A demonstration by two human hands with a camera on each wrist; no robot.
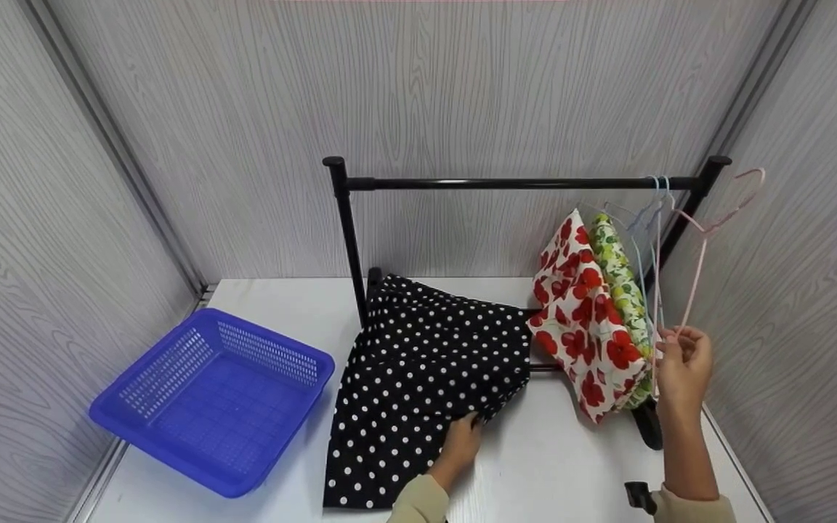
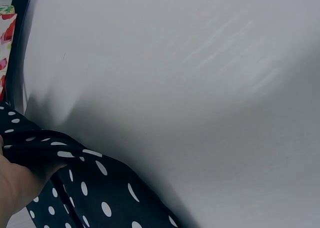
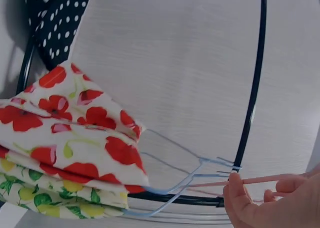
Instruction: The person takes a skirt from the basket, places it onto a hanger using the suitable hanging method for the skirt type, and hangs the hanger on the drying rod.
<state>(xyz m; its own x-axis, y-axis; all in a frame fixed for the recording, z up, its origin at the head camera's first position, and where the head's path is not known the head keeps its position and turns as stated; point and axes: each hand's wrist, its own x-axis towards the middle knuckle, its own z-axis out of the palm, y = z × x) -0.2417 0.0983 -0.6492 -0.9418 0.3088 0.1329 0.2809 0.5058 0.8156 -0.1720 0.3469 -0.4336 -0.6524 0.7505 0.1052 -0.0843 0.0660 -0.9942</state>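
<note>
My left hand (image 1: 462, 441) grips the lower right edge of a black cloth with white polka dots (image 1: 426, 363). That cloth spreads over the table on the left side of the rack; in the left wrist view its folds hide most of my fingers. On the right, my right hand (image 1: 686, 370) pinches a thin pink hanger (image 1: 694, 280) by its lower part, hook upward, in front of the rack's right post. Just left of this hand hang a white cloth with red flowers (image 1: 585, 327) and a lemon-print cloth (image 1: 618, 283), on light blue hangers (image 3: 192, 175).
A black rack (image 1: 491, 184) stands across the table, its top bar carrying the blue hangers at the right end. To the left sits a blue plastic basket (image 1: 215, 407) with nothing in it. Wood-grain panels (image 1: 418, 94) enclose the white table (image 1: 527, 472) at the back and sides.
</note>
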